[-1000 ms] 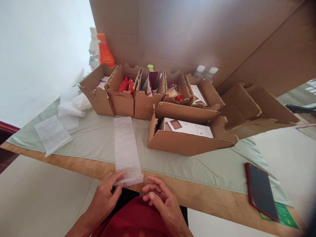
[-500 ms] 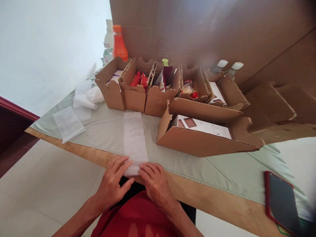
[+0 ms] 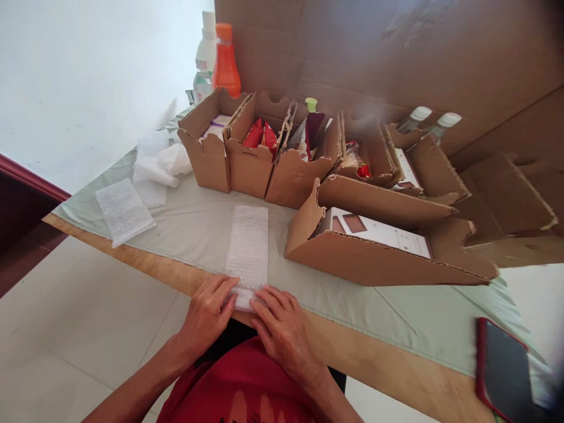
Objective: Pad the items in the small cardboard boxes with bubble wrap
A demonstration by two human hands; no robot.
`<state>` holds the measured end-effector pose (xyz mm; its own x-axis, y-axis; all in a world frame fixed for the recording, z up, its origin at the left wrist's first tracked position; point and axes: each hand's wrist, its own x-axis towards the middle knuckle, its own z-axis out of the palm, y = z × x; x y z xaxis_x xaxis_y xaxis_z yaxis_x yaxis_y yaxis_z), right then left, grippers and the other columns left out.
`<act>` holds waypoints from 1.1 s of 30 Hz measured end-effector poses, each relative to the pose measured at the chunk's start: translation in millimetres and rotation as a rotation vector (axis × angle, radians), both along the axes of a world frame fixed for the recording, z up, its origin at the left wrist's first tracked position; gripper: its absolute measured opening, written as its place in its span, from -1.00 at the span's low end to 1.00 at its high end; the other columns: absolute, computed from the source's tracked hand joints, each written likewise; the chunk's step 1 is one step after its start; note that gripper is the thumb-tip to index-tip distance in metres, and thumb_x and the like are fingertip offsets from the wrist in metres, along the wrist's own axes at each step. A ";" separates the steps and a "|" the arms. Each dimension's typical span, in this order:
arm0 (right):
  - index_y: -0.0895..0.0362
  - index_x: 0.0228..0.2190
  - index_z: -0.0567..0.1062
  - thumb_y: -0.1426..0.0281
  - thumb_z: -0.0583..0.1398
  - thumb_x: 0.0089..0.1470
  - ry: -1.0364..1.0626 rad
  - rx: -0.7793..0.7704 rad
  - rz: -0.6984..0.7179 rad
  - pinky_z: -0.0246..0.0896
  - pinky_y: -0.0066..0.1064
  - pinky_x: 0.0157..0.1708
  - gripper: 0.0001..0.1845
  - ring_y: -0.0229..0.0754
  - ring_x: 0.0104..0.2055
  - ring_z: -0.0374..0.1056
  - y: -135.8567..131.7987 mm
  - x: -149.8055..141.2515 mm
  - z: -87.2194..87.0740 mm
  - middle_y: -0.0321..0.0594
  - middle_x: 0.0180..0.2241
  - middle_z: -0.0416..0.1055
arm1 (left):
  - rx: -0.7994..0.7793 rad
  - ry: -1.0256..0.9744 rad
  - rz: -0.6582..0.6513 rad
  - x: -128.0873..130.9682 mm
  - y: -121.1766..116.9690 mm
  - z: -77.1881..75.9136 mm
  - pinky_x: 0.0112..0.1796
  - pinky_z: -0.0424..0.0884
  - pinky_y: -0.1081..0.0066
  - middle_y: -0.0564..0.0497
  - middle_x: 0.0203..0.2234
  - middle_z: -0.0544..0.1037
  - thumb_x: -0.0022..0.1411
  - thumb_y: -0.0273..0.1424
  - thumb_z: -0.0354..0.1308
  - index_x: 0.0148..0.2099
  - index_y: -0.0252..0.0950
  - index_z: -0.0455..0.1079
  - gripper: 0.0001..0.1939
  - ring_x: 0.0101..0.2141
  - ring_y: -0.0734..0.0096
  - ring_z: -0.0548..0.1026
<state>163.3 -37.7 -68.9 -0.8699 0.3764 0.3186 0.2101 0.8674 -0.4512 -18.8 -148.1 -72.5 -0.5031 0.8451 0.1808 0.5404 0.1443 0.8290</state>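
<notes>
A long strip of white bubble wrap lies lengthwise on the pale green table cover, its near end at the table's front edge. My left hand rests on that near end from the left, fingers stretched flat. My right hand presses the same end from the right, fingers also flat and spread. Neither hand grips anything. To the right of the strip stands an open cardboard box with a white carton inside.
A row of open cardboard boxes with red packets and bottles stands behind. An orange bottle and clear bottles stand at the back. Loose bubble wrap pieces lie left. A red-cased phone lies front right.
Both hands moved from pinching the strip's near end to lying flat on it. The strip has slid a little further onto the table, and the view shifted left.
</notes>
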 end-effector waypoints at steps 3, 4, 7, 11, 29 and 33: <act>0.07 0.01 0.48 0.56 0.14 0.25 0.001 -0.018 0.021 0.24 0.02 0.07 -0.66 0.08 0.15 0.34 3.4 -7.9 -1.1 -0.09 0.01 0.54 | 0.056 0.124 -0.031 0.1 -6.8 -0.4 0.06 0.38 0.13 -0.15 -0.04 0.57 0.29 -0.43 0.21 0.09 -0.15 0.54 -0.67 0.00 0.04 0.50; 0.06 -0.01 0.49 0.56 0.14 0.25 0.018 -0.049 0.017 0.24 0.01 0.07 -0.68 0.06 0.13 0.36 4.4 -10.0 0.0 -0.11 -0.04 0.56 | 0.077 0.170 -0.062 0.3 -10.4 0.1 0.08 0.38 0.12 -0.16 -0.01 0.56 0.29 -0.44 0.21 0.11 -0.16 0.51 -0.65 0.03 0.04 0.48; 0.06 -0.06 0.51 0.53 0.15 0.28 0.071 -0.178 0.006 0.27 -0.05 0.03 -0.74 0.00 0.03 0.41 6.1 -12.2 6.4 -0.16 -0.15 0.59 | 0.114 0.281 -0.161 0.4 -19.8 2.1 0.09 0.37 0.13 -0.15 -0.03 0.56 0.34 -0.51 0.14 0.17 -0.22 0.41 -0.62 0.06 0.10 0.45; 0.04 -0.03 0.50 0.44 0.13 0.33 0.091 -0.234 -0.036 0.34 -0.12 -0.06 -0.77 -0.04 -0.07 0.44 5.6 -8.5 13.0 -0.15 -0.15 0.57 | 0.074 0.315 -0.191 -3.1 -17.9 2.9 -0.01 0.41 0.18 -0.14 -0.10 0.57 0.39 -0.55 0.06 0.20 -0.29 0.33 -0.64 -0.04 0.17 0.47; 0.09 -0.03 0.46 0.49 0.12 0.32 0.079 -0.190 -0.049 0.31 -0.16 -0.08 -0.77 -0.06 -0.11 0.43 6.2 -3.7 19.9 -0.15 -0.14 0.55 | 0.071 0.315 -0.214 -9.9 -10.7 8.3 0.03 0.39 0.21 -0.15 -0.06 0.56 0.38 -0.51 0.08 0.22 -0.32 0.30 -0.62 0.01 0.17 0.44; 0.12 0.03 0.44 0.45 0.15 0.29 0.047 -0.004 -0.116 0.28 -0.05 -0.01 -0.71 0.06 0.03 0.37 1.5 -6.0 15.4 0.00 0.02 0.48 | 0.039 0.334 -0.166 -13.8 8.5 3.5 -0.04 0.43 0.15 -0.15 -0.14 0.56 0.40 -0.47 0.08 0.19 -0.34 0.34 -0.66 -0.08 0.14 0.46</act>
<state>157.3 -36.2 -53.6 -0.8045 0.4754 0.3562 0.2876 0.8364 -0.4667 -32.6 -139.6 -69.0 -0.2681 0.8992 0.3457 0.7952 0.0039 0.6063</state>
